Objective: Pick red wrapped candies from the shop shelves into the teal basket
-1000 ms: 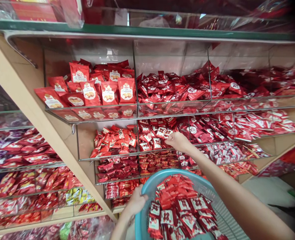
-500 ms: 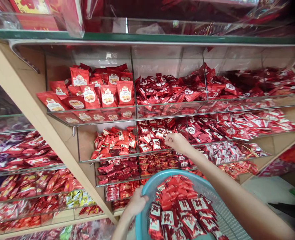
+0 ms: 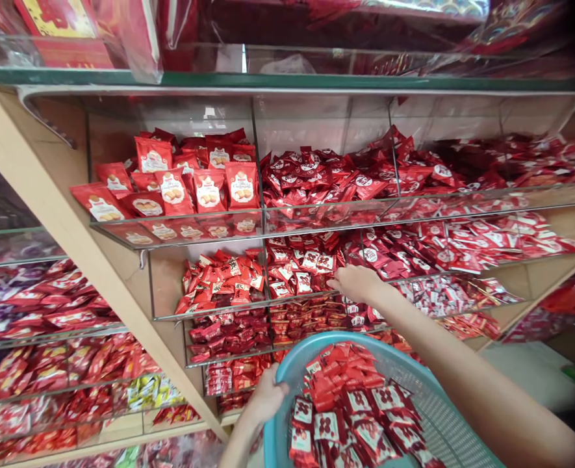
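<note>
My left hand (image 3: 268, 395) is closed over the left rim of a light-blue plastic basket (image 3: 281, 369), thumb on the inside. Plain red packets (image 3: 336, 369) fill the back of the basket, and dark-red packets with white labels (image 3: 329, 426) lie in front of them. Above the basket, my right hand (image 3: 358, 284) is at the front of a shelf compartment of red-and-white packets (image 3: 303, 281). Its fingers are curled together, and whatever they may hold is hidden.
Glass-fronted shelves (image 3: 316, 224) with dividers hold red snack packets in tiers. Round-biscuit packets (image 3: 173, 188) stand upper left. A slanting wooden post (image 3: 92, 260) separates another rack, where yellow packets (image 3: 153, 390) show. A thick glass shelf edge (image 3: 277, 79) runs overhead.
My right hand has shifted slightly right and down along the compartment front, its fingers now pointing more to the left. My left hand and the basket have stayed in place.
</note>
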Demonstrator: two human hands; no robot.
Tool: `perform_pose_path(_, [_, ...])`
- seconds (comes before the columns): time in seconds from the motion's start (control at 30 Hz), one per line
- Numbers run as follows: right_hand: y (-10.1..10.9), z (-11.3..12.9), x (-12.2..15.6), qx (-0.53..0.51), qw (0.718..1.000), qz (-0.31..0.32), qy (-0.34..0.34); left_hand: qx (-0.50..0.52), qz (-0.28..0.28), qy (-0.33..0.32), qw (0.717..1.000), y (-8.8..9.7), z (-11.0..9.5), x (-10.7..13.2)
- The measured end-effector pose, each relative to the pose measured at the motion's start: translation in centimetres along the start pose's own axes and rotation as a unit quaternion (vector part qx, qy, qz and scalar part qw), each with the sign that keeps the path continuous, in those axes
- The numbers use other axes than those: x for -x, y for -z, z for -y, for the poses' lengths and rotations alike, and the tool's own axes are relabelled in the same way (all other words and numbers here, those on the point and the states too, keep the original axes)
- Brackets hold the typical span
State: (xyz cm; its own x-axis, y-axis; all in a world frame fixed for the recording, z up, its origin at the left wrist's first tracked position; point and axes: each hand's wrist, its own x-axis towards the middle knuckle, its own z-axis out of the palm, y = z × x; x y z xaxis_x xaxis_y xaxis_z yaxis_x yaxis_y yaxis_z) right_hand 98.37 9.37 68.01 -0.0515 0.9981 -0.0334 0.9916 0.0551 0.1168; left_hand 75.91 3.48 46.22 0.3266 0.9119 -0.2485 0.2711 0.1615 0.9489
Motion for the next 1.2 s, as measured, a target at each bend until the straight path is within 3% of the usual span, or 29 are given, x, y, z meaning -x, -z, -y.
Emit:
perform_pose_path(0.3, [1.0, 0.2, -1.7, 0.013, 0.998, 0.035, -0.046, -0.004, -0.002, 0.0, 1.0, 0.0, -0.5, 0.3])
perform_pose_path(0.5, [1.0, 0.1, -2.1, 0.015, 0.998, 0.023, -0.049, -0.011, 0.001, -0.011, 1.0, 0.1, -0.1, 0.2])
perform_pose_path(0.67, [2.0, -0.1, -0.6, 0.014, 0.999, 0.001, -0.045, 0.002, 0.005, -0.001, 1.0, 0.1, 0.0, 0.0])
perform_pose_path(0.77, [2.7, -0.8, 0.8, -0.003, 0.998, -0.043, -0.035, 0.001, 0.005, 0.005, 1.0, 0.1, -0.1, -0.1])
perform_pose_path(0.9, [2.1, -3.0, 3.7, -0.131, 0.985, -0.109, -0.023, -0.008, 0.005, -0.006, 1.0, 0.1, -0.3, 0.0])
perform_pose_path(1.0, [0.0, -4.5, 6.4, -0.359, 0.926, -0.111, 0.023, -0.002, 0.013, -0.013, 1.0, 0.1, -0.2, 0.0])
perform_pose_path(1.1, [-3.5, -4.7, 9.1, -0.569, 0.821, -0.017, 0.035, -0.003, 0.007, -0.004, 1.0, 0.0, -0.1, 0.0])
perform_pose_path(1.2, [-7.7, -3.6, 11.2, -0.7, 0.707, 0.099, -0.023, -0.011, 0.007, 0.004, 1.0, 0.0, -0.3, 0.1])
